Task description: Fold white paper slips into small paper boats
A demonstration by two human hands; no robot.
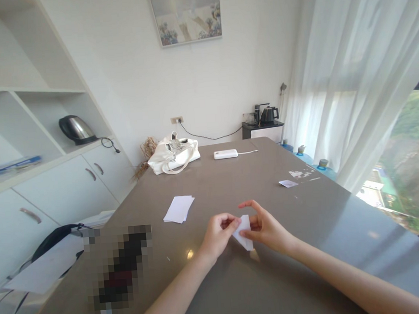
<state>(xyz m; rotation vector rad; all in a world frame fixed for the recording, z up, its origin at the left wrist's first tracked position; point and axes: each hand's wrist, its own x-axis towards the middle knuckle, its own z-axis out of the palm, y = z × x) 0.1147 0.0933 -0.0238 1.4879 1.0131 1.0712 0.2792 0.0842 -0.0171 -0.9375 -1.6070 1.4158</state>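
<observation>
A small folded piece of white paper (245,240) is held between both hands, just above the grey table (211,183). My left hand (218,231) pinches its upper left edge between thumb and fingers. From the other side, my right hand (267,226) grips it with the thumb in front and fingers behind, the index finger raised away from it. A short stack of white paper sheets (178,209) lies on the table to the left of my left hand. Beyond my right hand lies another small piece of paper (288,183).
A white bag (175,155) and a white device with a short cable (225,154) sit at the far end. Torn paper scraps (301,173) lie at the right edge. A blurred dark object (122,270) with a white cable is at left. Shelves hold a kettle (78,129).
</observation>
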